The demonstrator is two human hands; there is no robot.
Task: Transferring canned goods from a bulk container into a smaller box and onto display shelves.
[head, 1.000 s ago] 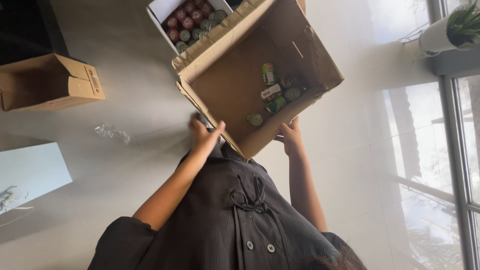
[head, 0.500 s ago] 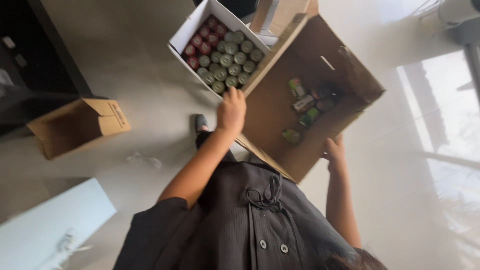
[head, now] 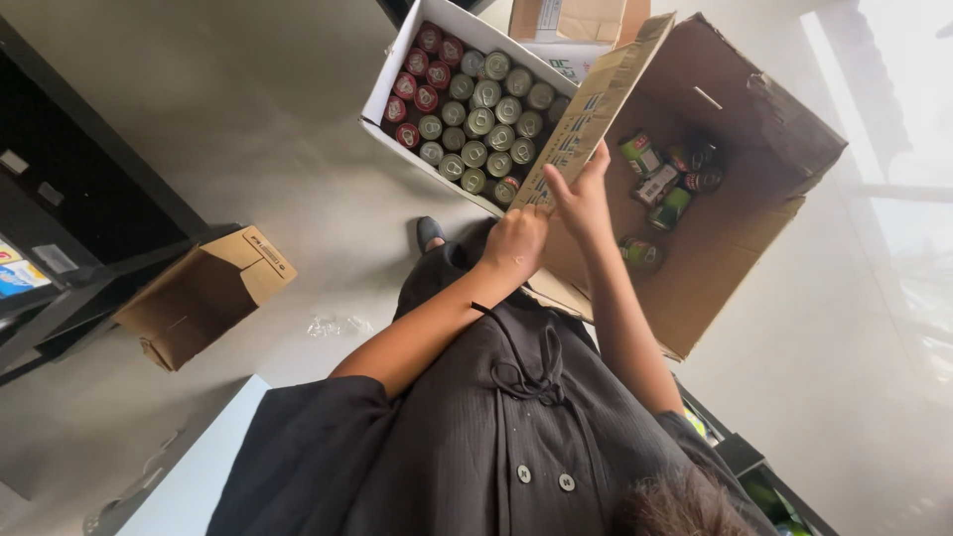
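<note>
- Big box [head: 735, 268], brown cardboard, right of centre, open side up, tipped; a few cans [head: 670, 179] lie loose inside at its upper part, one more lower down.
- Flap [head: 596, 109] of the big box sticks up toward top centre, between the two boxes.
- White box [head: 397, 60], upper centre, just left of the flap, packed with upright cans, red tops at left, silver and green at right.
- Small box [head: 204, 298], brown, empty, on its side at left, well apart from the hands.
- Floor [head: 248, 129], pale grey, under all the boxes.
- Left hand [head: 516, 243], centre, fingers curled at the flap's lower edge; cannot tell if it grips.
- Right hand [head: 581, 199], just right of the left, fingers fairly straight and pressed flat against the flap, thumb spread.
- Plastic scrap [head: 338, 326], clear, on the floor left of centre.
</note>
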